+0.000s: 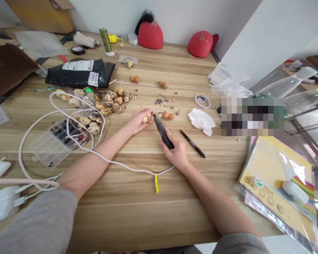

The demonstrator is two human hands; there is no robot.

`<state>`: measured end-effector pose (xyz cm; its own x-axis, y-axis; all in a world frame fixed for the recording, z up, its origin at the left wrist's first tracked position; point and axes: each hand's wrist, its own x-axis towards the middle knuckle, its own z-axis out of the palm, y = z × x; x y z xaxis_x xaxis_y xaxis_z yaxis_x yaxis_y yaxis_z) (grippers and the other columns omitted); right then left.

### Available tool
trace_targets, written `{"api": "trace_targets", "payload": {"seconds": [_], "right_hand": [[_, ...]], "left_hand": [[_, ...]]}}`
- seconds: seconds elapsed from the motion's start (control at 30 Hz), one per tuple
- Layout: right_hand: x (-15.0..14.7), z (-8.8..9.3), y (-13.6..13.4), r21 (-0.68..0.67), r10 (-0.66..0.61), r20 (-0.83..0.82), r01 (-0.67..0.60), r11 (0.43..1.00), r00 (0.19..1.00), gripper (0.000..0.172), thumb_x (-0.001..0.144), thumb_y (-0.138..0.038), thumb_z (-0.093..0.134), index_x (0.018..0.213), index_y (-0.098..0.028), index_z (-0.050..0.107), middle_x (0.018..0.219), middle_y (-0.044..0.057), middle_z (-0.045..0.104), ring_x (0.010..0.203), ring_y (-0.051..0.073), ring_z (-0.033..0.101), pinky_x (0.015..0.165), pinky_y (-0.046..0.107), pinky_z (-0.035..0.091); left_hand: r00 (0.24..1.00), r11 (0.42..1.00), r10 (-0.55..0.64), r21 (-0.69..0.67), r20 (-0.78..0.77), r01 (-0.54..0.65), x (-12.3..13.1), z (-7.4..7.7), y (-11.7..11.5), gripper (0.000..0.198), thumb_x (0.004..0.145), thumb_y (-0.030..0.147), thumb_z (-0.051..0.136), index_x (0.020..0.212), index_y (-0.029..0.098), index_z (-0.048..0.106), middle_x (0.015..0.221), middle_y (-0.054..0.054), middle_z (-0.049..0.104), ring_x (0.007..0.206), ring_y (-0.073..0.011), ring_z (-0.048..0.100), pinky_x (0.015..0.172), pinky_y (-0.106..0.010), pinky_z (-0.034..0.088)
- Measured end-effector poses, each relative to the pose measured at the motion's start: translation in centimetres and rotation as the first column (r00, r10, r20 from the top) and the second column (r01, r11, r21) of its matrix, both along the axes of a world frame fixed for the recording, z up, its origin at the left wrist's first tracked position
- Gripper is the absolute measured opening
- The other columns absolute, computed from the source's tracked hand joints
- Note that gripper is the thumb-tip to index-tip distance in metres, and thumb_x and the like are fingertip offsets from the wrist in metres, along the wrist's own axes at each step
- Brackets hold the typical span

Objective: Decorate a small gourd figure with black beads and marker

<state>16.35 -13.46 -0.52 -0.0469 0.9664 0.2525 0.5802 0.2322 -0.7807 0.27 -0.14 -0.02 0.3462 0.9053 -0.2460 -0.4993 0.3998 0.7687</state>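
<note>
Near the middle of the table, my left hand (141,121) is closed with its fingers around a small pale gourd (145,119). My right hand (177,152) wraps around a black rotary tool (161,129). The tool's tip points up and left, close beside the gourd; I cannot tell whether they touch. From the right hand a white cable (132,170) with a yellow tag (156,183) runs left across the left forearm. Just behind the tool lies a brown gourd (168,115). To the right of my right hand is a black marker pen (192,143).
Left: decorated gourds (110,100), a divided plastic box (66,135) and a black parcel (79,73). Looped cable lies over the box. Right: crumpled tissue (201,120), a tape roll (202,101), yellow packets (275,169). Two red cases (150,35) stand by the wall.
</note>
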Motion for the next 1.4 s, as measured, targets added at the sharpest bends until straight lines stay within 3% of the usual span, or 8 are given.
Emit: {"api": "trace_targets", "payload": {"seconds": [0.13, 0.27, 0.37, 0.57, 0.9, 1.4], "right_hand": [[0.02, -0.14, -0.05, 0.010, 0.022, 0.022, -0.022, 1.000, 1.000, 0.054, 0.081, -0.024, 0.052, 0.135, -0.017, 0.048, 0.115, 0.008, 0.068, 0.089, 0.021, 0.069, 0.080, 0.030, 0.055], [-0.01, 0.01, -0.09, 0.002, 0.010, 0.023, -0.010, 1.000, 1.000, 0.054, 0.082, -0.024, 0.053, 0.135, -0.017, 0.047, 0.114, 0.009, 0.068, 0.096, 0.023, 0.068, 0.084, 0.031, 0.054], [-0.03, 0.10, -0.11, -0.009, 0.001, 0.022, -0.001, 1.000, 1.000, 0.054, 0.082, -0.025, 0.053, 0.135, -0.019, 0.048, 0.114, 0.008, 0.068, 0.102, 0.024, 0.066, 0.086, 0.032, 0.053], [-0.02, 0.06, -0.11, -0.004, 0.010, 0.018, -0.010, 1.000, 1.000, 0.054, 0.082, -0.025, 0.053, 0.136, -0.020, 0.047, 0.114, 0.007, 0.068, 0.091, 0.022, 0.069, 0.080, 0.031, 0.055], [0.04, -0.04, -0.08, 0.008, 0.014, 0.015, -0.014, 1.000, 1.000, 0.055, 0.082, -0.025, 0.053, 0.135, -0.017, 0.047, 0.119, 0.009, 0.066, 0.096, 0.023, 0.068, 0.083, 0.031, 0.054], [0.11, -0.19, -0.10, 0.019, 0.017, 0.020, -0.018, 1.000, 1.000, 0.054, 0.081, -0.024, 0.054, 0.134, -0.016, 0.048, 0.120, 0.009, 0.065, 0.089, 0.021, 0.069, 0.080, 0.029, 0.054]], "left_hand": [[1.000, 1.000, 0.002, -0.029, 0.006, -0.002, -0.02, 0.17, 0.02, 0.011, 0.078, 0.018, 0.064, 0.075, 0.011, 0.056, 0.067, 0.000, 0.058, 0.049, -0.0033, 0.051, 0.046, -0.014, 0.041], [1.000, 0.998, -0.019, -0.056, 0.013, 0.020, -0.11, 0.07, 0.17, 0.010, 0.080, 0.020, 0.061, 0.076, 0.011, 0.058, 0.066, 0.001, 0.056, 0.048, -0.0037, 0.051, 0.046, -0.014, 0.041], [0.999, 0.997, -0.028, -0.076, 0.021, 0.029, -0.15, 0.02, 0.29, 0.009, 0.079, 0.019, 0.062, 0.075, 0.011, 0.058, 0.065, 0.002, 0.055, 0.047, -0.0035, 0.050, 0.046, -0.014, 0.041], [0.999, 0.994, -0.042, -0.102, 0.009, 0.043, -0.22, 0.11, 0.35, 0.002, 0.074, 0.014, 0.055, 0.075, 0.012, 0.057, 0.064, 0.000, 0.055, 0.045, -0.0045, 0.047, 0.043, -0.015, 0.038], [0.999, 0.992, -0.047, -0.117, 0.027, 0.050, -0.31, 0.46, 0.08, 0.013, 0.060, 0.006, 0.050, 0.070, 0.014, 0.053, 0.059, 0.001, 0.054, 0.046, -0.0057, 0.047, 0.047, -0.016, 0.039], [1.000, 0.995, -0.001, -0.098, -0.032, -0.002, -0.04, 0.82, -0.19, 0.007, 0.061, 0.007, 0.050, 0.064, 0.013, 0.050, 0.055, 0.003, 0.053, 0.042, -0.0050, 0.046, 0.046, -0.017, 0.041]]}}
